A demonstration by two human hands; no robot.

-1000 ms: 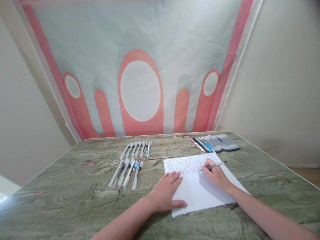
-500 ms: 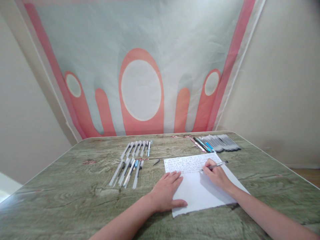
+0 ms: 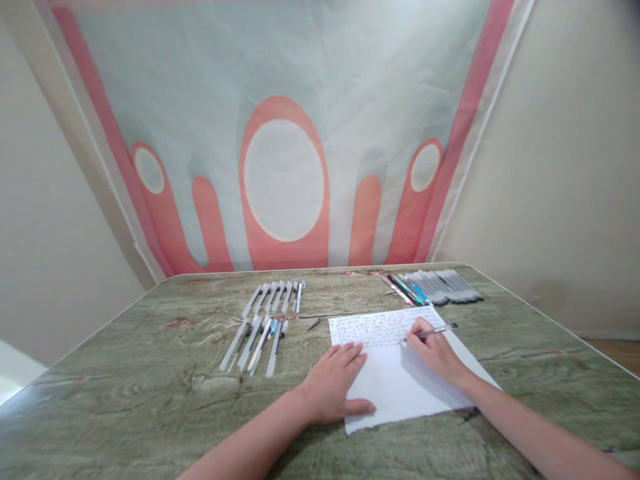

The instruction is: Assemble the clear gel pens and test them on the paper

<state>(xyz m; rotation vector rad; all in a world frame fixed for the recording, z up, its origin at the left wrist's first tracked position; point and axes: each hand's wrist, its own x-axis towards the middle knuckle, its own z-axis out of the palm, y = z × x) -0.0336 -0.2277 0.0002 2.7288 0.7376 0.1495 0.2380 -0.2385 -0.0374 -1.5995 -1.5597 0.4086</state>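
Right hand; pen in its grasp; paper underneath

Shows a bare left hand and a bare right hand, with slender fingers rounded at the tips and a blunt left thumb. Narrows at the wrists, then thickens smoothly along an uncovered left forearm and right forearm. Too small to make out at the nails.

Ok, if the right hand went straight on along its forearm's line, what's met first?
The right hand looks free across paper and table; the backdrop would probably come first, though depth is unclear.
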